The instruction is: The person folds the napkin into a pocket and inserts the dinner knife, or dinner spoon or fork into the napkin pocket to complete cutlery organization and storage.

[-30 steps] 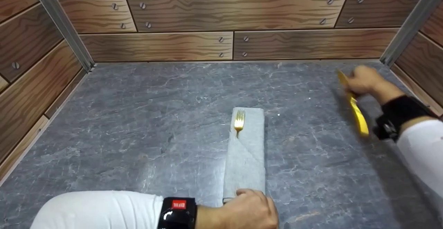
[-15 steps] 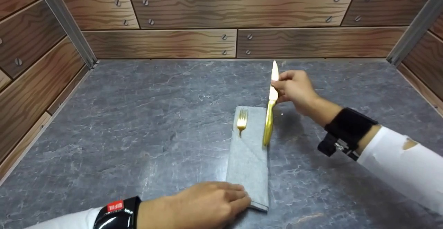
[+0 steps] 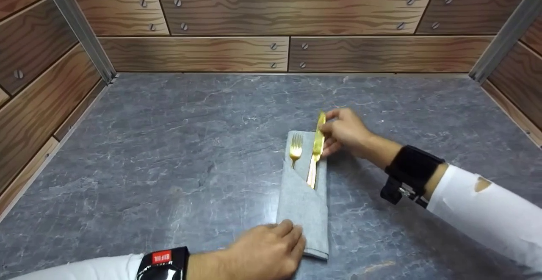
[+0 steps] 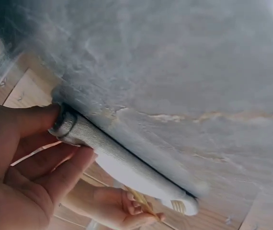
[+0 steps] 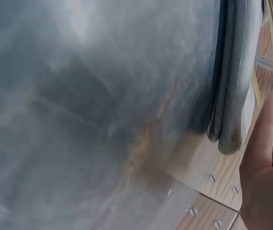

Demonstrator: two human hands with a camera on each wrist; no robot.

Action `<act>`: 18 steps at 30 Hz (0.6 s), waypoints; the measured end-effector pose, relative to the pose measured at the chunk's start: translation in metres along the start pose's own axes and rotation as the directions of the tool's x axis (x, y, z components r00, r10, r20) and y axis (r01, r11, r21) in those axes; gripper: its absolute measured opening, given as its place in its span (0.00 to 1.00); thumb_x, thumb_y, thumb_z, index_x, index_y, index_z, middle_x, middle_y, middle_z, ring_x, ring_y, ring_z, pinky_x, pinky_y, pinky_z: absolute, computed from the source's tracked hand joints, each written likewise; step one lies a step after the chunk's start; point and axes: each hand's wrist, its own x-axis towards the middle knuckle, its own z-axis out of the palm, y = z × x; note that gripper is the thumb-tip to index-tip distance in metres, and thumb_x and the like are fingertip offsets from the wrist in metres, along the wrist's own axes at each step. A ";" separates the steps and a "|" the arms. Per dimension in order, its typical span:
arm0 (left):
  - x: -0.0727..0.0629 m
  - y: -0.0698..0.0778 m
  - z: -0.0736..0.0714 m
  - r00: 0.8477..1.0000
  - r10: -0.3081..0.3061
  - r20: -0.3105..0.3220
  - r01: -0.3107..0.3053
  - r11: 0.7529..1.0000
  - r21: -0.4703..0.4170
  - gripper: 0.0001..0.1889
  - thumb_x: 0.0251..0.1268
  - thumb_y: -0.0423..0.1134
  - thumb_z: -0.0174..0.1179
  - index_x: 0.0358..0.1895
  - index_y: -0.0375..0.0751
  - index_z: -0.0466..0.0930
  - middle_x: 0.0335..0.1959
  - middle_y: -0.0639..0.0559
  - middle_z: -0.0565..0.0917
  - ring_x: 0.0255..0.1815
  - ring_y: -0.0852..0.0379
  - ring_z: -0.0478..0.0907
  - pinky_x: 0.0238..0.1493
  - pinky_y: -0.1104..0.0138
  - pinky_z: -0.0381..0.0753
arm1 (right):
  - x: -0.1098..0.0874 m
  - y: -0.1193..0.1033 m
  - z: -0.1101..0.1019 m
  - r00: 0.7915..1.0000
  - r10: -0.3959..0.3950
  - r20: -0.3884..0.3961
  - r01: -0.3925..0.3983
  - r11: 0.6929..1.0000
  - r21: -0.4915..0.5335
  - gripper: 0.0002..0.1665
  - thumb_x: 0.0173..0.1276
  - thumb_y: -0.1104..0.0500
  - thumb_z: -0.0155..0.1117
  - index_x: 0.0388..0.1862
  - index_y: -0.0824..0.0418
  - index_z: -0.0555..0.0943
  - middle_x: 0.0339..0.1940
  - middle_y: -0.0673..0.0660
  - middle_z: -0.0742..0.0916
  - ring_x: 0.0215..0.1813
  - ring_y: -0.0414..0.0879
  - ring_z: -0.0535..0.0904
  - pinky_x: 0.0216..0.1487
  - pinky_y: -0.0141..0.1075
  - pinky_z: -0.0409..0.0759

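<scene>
A folded grey cloth napkin (image 3: 304, 212) lies lengthwise on the table, its top layer forming a slanted pocket. The tines of a gold fork (image 3: 296, 148) show above the pocket at its left side. My right hand (image 3: 350, 134) pinches a gold table knife (image 3: 312, 174) by its blade, tip pointing away from me. The lower end of the knife's handle is at the pocket's slanted edge. At the napkin's near left corner is my left hand (image 3: 262, 250); in the left wrist view its thumb and fingers (image 4: 72, 175) pinch the napkin's end.
The table (image 3: 190, 144) has a grey marbled top. Wood-patterned panels (image 3: 292, 13) stand behind it and on both sides, with metal corner posts (image 3: 76, 30) at the back left and right.
My right hand has brought the knife from the far right to over the napkin, then lower toward the pocket. The left hand has shifted left along the napkin's near end.
</scene>
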 end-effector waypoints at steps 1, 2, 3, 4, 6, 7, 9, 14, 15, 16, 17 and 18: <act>0.000 0.001 0.000 1.000 0.000 0.029 0.000 1.000 0.001 0.16 0.75 0.46 0.69 0.59 0.47 0.95 0.50 0.58 0.96 0.48 0.62 0.87 0.40 0.76 0.89 | -0.003 0.002 0.002 0.999 0.017 0.027 -0.017 1.000 -0.011 0.19 0.88 0.72 0.53 0.71 0.76 0.67 0.29 0.54 0.86 0.21 0.40 0.86 0.28 0.34 0.93; -0.001 0.003 0.000 0.998 0.003 0.062 -0.003 1.000 0.003 0.17 0.78 0.48 0.67 0.61 0.47 0.95 0.53 0.57 0.97 0.50 0.60 0.89 0.43 0.74 0.90 | -0.006 0.004 0.003 0.998 0.034 0.055 -0.032 0.999 -0.023 0.18 0.87 0.72 0.54 0.70 0.76 0.68 0.28 0.55 0.85 0.22 0.40 0.85 0.29 0.34 0.94; -0.001 0.004 0.000 0.996 0.004 0.089 -0.005 1.000 0.006 0.18 0.81 0.49 0.66 0.63 0.47 0.95 0.56 0.56 0.97 0.53 0.59 0.90 0.45 0.73 0.92 | -0.008 0.006 0.004 0.995 0.047 0.082 -0.044 0.998 -0.040 0.17 0.87 0.72 0.54 0.69 0.76 0.68 0.28 0.55 0.85 0.22 0.40 0.86 0.29 0.34 0.94; -0.002 0.006 0.001 0.994 0.004 0.106 -0.005 1.000 0.012 0.19 0.83 0.51 0.65 0.64 0.47 0.95 0.58 0.55 0.98 0.55 0.58 0.91 0.46 0.72 0.92 | -0.011 0.008 0.006 0.992 0.065 0.106 -0.059 0.997 -0.055 0.16 0.87 0.72 0.55 0.67 0.76 0.70 0.28 0.55 0.85 0.23 0.40 0.86 0.29 0.33 0.94; -0.002 0.008 0.002 0.994 0.003 0.113 -0.007 1.000 0.030 0.20 0.83 0.51 0.64 0.65 0.47 0.95 0.58 0.55 0.98 0.57 0.57 0.92 0.45 0.72 0.92 | -0.016 0.011 0.008 0.985 0.097 0.142 -0.086 0.993 -0.082 0.11 0.88 0.71 0.57 0.63 0.74 0.73 0.28 0.54 0.85 0.24 0.40 0.86 0.30 0.33 0.94; -0.002 0.009 0.003 0.996 0.001 0.095 -0.005 0.999 0.045 0.20 0.82 0.51 0.65 0.64 0.47 0.95 0.58 0.55 0.98 0.56 0.57 0.92 0.42 0.73 0.92 | -0.018 0.013 0.009 0.982 0.108 0.154 -0.095 0.991 -0.091 0.09 0.89 0.70 0.57 0.61 0.73 0.74 0.28 0.54 0.85 0.24 0.39 0.86 0.30 0.32 0.93; 0.000 0.009 0.005 0.999 -0.005 0.044 0.002 0.997 0.073 0.19 0.79 0.50 0.66 0.61 0.47 0.96 0.55 0.55 0.98 0.52 0.58 0.91 0.36 0.75 0.89 | -0.020 0.015 0.009 0.978 0.125 0.169 -0.109 0.988 -0.105 0.04 0.89 0.70 0.59 0.56 0.70 0.76 0.27 0.53 0.85 0.23 0.38 0.86 0.30 0.31 0.93; 0.003 0.010 0.009 1.000 0.013 -0.028 -0.010 0.994 0.111 0.17 0.76 0.46 0.65 0.58 0.48 0.98 0.51 0.54 0.99 0.46 0.58 0.89 0.26 0.79 0.80 | -0.021 0.019 0.006 0.973 0.156 0.170 -0.135 0.982 -0.134 0.06 0.90 0.68 0.61 0.46 0.65 0.78 0.23 0.52 0.87 0.21 0.37 0.87 0.27 0.29 0.91; 0.003 0.010 0.009 0.999 0.023 -0.032 -0.019 0.993 0.113 0.17 0.76 0.46 0.65 0.58 0.48 0.98 0.50 0.54 0.99 0.46 0.58 0.89 0.25 0.80 0.79 | -0.021 0.020 0.005 0.972 0.164 0.171 -0.136 0.977 -0.163 0.08 0.90 0.67 0.62 0.44 0.64 0.79 0.21 0.51 0.87 0.20 0.37 0.87 0.26 0.29 0.89; 0.003 0.010 0.010 0.999 0.031 -0.033 -0.027 0.994 0.106 0.17 0.75 0.46 0.65 0.57 0.48 0.98 0.49 0.54 0.99 0.44 0.59 0.88 0.24 0.81 0.78 | -0.021 0.022 0.005 0.970 0.168 0.174 -0.132 0.970 -0.203 0.10 0.90 0.65 0.64 0.41 0.64 0.80 0.19 0.50 0.87 0.19 0.36 0.86 0.24 0.28 0.88; 0.003 0.010 0.011 0.999 0.034 -0.026 -0.032 0.996 0.086 0.16 0.75 0.46 0.66 0.56 0.47 0.98 0.47 0.55 0.98 0.43 0.60 0.86 0.23 0.81 0.77 | -0.021 0.023 0.004 0.969 0.172 0.177 -0.124 0.960 -0.252 0.13 0.91 0.63 0.65 0.38 0.63 0.81 0.17 0.49 0.86 0.17 0.35 0.84 0.21 0.28 0.85; 0.002 0.010 0.016 0.999 0.028 -0.022 -0.027 0.999 0.034 0.14 0.77 0.48 0.66 0.53 0.49 0.97 0.44 0.58 0.97 0.41 0.62 0.84 0.22 0.81 0.76 | -0.021 0.024 0.003 0.967 0.182 0.180 -0.120 0.943 -0.310 0.17 0.91 0.60 0.66 0.35 0.62 0.82 0.14 0.48 0.85 0.16 0.34 0.83 0.20 0.27 0.82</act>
